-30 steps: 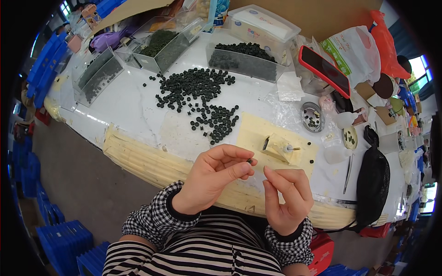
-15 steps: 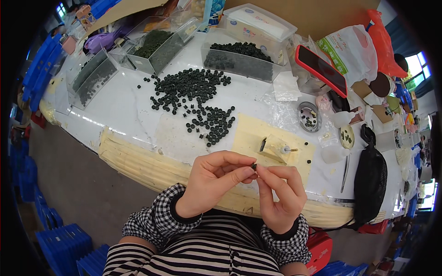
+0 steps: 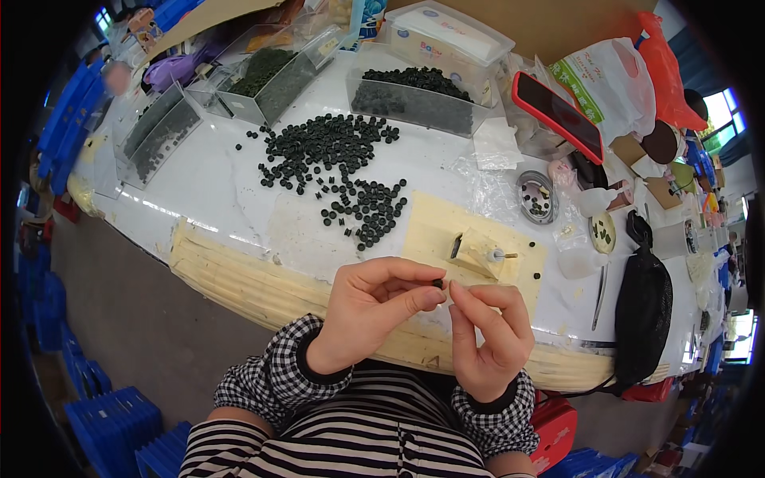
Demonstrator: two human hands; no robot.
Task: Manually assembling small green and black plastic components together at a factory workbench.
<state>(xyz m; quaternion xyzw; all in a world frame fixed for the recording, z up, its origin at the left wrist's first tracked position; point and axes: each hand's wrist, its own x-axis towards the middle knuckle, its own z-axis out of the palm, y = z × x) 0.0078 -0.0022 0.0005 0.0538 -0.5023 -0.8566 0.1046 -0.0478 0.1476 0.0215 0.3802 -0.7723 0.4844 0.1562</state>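
Between the thumb and forefinger of my left hand [image 3: 362, 315] is a small black grooved rubber ring [image 3: 438, 284], like a grommet. Just to its right, my right hand [image 3: 496, 338] pinches thumb and forefinger together; anything between those tips is too small to make out. A narrow gap separates the two hands' fingertips. Beyond them, a tape-covered block [image 3: 478, 256] with a metal pin sticking out sits on a yellow sheet [image 3: 422, 227]. Loose black rings of the same sort lie in a large pile [image 3: 319, 151] and a smaller cluster [image 3: 370, 213] on the white table.
Clear bins [image 3: 414, 107] of black and dark green pieces line the back. A red-cased phone [image 3: 558, 118] leans at the back right. Tweezers [image 3: 600, 296] and a black mesh bag [image 3: 642, 311] lie on the right. The front edge is padded [image 3: 231, 275].
My right fingertips have drawn slightly right, away from the ring, which stays in my left hand. Half a second ago both hands' fingertips met at it.
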